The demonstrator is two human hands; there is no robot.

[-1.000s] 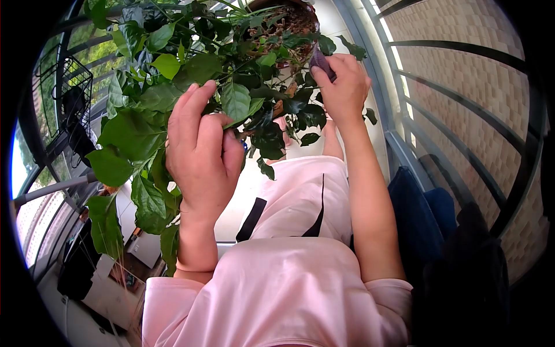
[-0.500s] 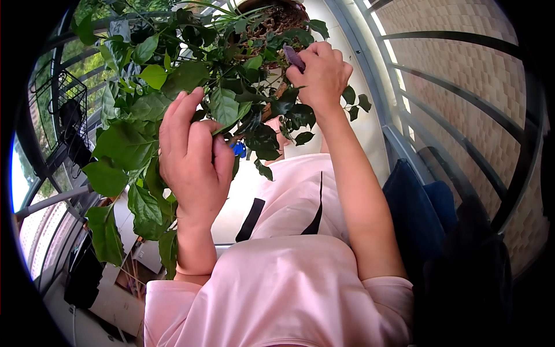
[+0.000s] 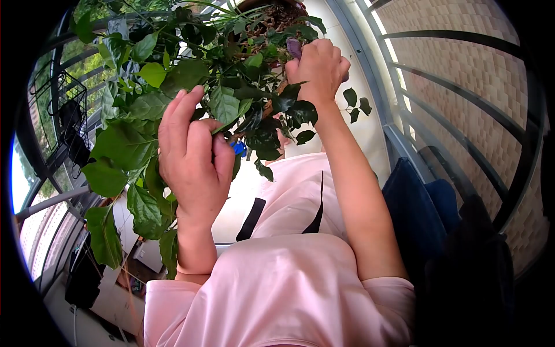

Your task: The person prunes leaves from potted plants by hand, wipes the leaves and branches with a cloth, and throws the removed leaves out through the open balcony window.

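My left hand is raised among the green leaves of a leafy plant. Its thumb and index finger come together at the lower edge of a leaf, while the other fingers stretch upward. Farther off, my right hand is closed around a purple-grey cloth, which pokes out on both sides of the fist. Dark leaves hang just beside that wrist. What lies under the right fingers is hidden.
A plant pot with soil stands at the far end on the pale floor. Metal railings curve along the right, with dark blue fabric below. On the left are a black wire basket and more bars.
My right hand has shifted slightly and turned, with the cloth now showing on its right side too. The left hand stays almost still.
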